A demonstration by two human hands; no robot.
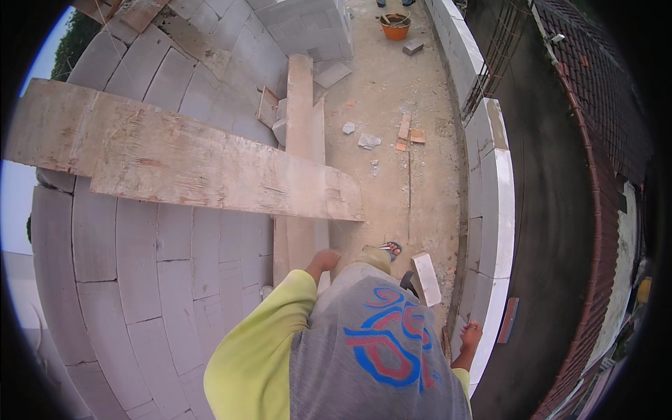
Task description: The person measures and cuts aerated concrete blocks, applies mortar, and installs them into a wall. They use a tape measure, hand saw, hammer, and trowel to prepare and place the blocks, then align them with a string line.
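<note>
My left hand [325,262] hangs beside my left hip, in front of a long wooden board that lies along the foot of the block wall. Its fingers are blurred and partly turned away, so I cannot make out their shape. At the low white block wall [498,210], my right hand [472,336] is beside the upper edge with its fingers curled in; whether it touches the blocks or holds something is hidden. A loose white block [426,278] lies on the floor by my feet. Just past the low wall is a flat red and blue piece [509,320].
A wide plank [210,164] juts out from the tall block wall [168,294] on my left. Ahead on the dusty floor lie brick pieces [404,126] and rubble [369,141]. Further off stands an orange bucket [395,32]. Bare rebar [498,52] rises from the low wall.
</note>
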